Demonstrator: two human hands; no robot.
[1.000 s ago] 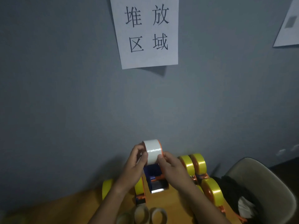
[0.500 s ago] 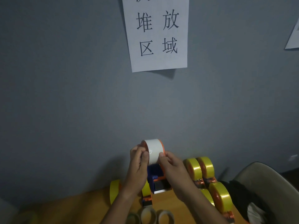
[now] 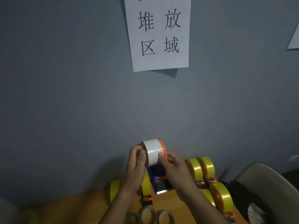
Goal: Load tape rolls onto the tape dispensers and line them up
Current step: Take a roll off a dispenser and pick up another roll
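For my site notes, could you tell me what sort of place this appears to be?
Probably a packing or storage workstation: a printed paper sign on a grey wall, loaded yellow tape dispensers grouped on a wooden table, and spare tape rolls at its near edge.

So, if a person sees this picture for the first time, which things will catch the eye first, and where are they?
First, the white tape roll on the blue dispenser, low in the centre, held between the left hand and the right hand. Next, the white paper sign with large black characters, high on the grey wall. Then the bright yellow tape rolls on orange dispensers, grouped on the wooden table to the right of the hands.
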